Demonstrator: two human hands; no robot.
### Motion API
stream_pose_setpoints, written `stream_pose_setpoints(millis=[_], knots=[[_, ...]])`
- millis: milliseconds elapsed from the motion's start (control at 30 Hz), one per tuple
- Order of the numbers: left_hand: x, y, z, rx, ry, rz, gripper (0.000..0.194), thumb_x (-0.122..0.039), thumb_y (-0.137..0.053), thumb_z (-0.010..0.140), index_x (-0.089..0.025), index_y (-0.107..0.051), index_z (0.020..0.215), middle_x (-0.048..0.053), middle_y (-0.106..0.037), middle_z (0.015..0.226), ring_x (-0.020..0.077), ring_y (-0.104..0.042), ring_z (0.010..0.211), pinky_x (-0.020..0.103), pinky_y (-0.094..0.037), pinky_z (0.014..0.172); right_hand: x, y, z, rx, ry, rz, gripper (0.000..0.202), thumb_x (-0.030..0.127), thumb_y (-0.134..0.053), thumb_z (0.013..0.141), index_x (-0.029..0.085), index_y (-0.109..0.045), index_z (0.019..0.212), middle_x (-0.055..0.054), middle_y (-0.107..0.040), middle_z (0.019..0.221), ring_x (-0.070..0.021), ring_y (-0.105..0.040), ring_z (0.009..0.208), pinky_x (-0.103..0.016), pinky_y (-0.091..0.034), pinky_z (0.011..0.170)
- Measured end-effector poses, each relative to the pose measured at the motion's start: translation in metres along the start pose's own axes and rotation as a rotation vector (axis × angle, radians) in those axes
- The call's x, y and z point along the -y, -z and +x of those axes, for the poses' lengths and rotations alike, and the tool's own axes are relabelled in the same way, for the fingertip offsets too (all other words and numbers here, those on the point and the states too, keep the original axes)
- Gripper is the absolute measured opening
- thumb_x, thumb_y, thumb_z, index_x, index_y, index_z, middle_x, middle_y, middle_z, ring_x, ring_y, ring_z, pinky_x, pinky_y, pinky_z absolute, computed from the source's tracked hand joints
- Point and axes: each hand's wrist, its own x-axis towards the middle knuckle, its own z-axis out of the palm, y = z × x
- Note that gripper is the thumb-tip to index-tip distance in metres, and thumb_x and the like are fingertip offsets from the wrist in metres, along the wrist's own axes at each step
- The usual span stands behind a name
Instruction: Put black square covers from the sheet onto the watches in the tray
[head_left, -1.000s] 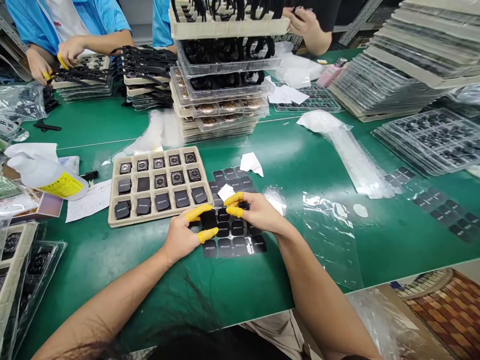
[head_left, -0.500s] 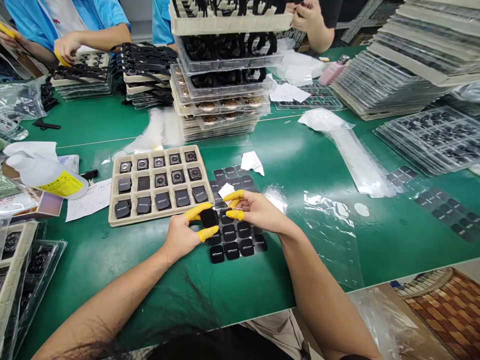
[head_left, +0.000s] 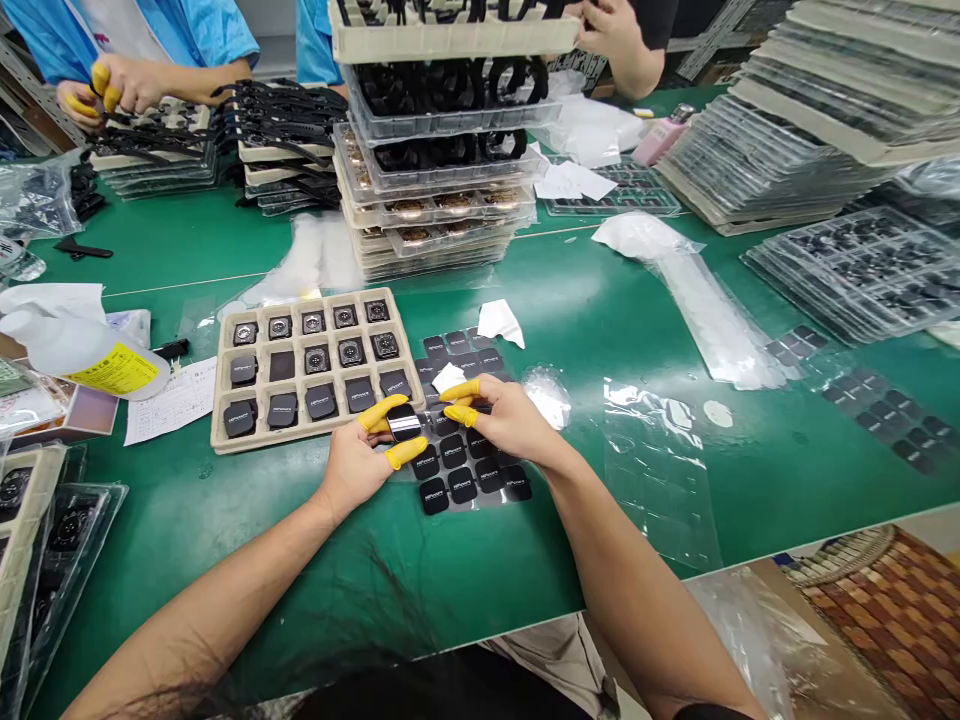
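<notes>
The glossy black square watch body [head_left: 405,424] has tilted, gripped in your left hand [head_left: 355,462] just right of the beige moulded tray [head_left: 262,438]. What your right hand [head_left: 516,420] grasps, I can't tell. Expect a light, slippery body: hold its edges.

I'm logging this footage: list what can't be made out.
Head view: underside of square watch in left hand, hidden by its front.
Head view: whether right hand pinches anything, hidden by its fingers.
Head view: writing on paper sheet, too small.
Head view: top of tray stack, cut off by upper edge.
</notes>
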Motion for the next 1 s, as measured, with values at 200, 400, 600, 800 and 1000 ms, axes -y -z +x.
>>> stream_pose_setpoints(millis=[200, 400, 600, 800, 1000], knots=[[0.002, 0.001, 0.0, -0.009, -0.019, 0.002, 0.072, -0.032, -0.092, 0.063, -0.018, -0.067, 0.129, 0.008, -0.077, 0.113, 0.0233, -0.074, 0.099, 0.041, -0.058, 0.1, -0.003, 0.001, 0.001, -0.025, 0.058, -0.001, 0.017, 0.028, -0.07, 0.083, 0.024, -0.076, 0.098, -0.004, -0.072, 0.092, -0.0203, -0.068, 0.085, -0.039, -0.056, 0.08], [0.003, 0.001, 0.0, -0.006, -0.061, 0.017, 0.072, -0.032, -0.091, 0.064, -0.018, -0.067, 0.13, 0.008, -0.077, 0.115, 0.0229, -0.073, 0.102, 0.04, -0.057, 0.101, -0.002, 0.0, 0.001, -0.038, 0.056, -0.003, 0.011, 0.028, -0.07, 0.082, 0.023, -0.076, 0.09, -0.005, -0.071, 0.093, -0.0194, -0.068, 0.084, -0.037, -0.056, 0.079], [0.001, -0.001, 0.001, -0.017, -0.042, 0.01, 0.071, -0.033, -0.091, 0.064, -0.018, -0.067, 0.13, 0.009, -0.077, 0.116, 0.0251, -0.073, 0.106, 0.041, -0.056, 0.102, -0.001, 0.005, 0.004, -0.025, 0.186, 0.144, 0.014, 0.038, -0.073, 0.084, 0.025, -0.071, 0.079, -0.006, -0.073, 0.11, -0.0253, -0.063, 0.11, -0.05, -0.047, 0.1], [0.005, 0.001, -0.001, -0.042, -0.078, 0.135, 0.067, -0.034, -0.089, 0.066, -0.022, -0.069, 0.129, 0.006, -0.078, 0.111, 0.0231, -0.074, 0.099, 0.041, -0.057, 0.101, -0.002, 0.024, 0.002, -0.263, -0.013, 0.618, 0.049, 0.068, -0.084, 0.06, 0.026, -0.062, 0.071, -0.005, -0.071, 0.1, -0.0243, -0.066, 0.094, -0.047, -0.053, 0.089], [0.007, 0.002, -0.004, 0.05, -0.195, 0.345, 0.057, -0.032, -0.084, 0.073, -0.024, -0.07, 0.128, 0.005, -0.078, 0.112, 0.0241, -0.075, 0.098, 0.039, -0.059, 0.098, 0.025, -0.001, -0.011, 0.068, -0.194, 0.559, 0.034, 0.046, -0.085, 0.068, 0.023, -0.072, 0.09, -0.003, -0.072, 0.088, -0.0174, -0.066, 0.075, -0.036, -0.057, 0.071]])
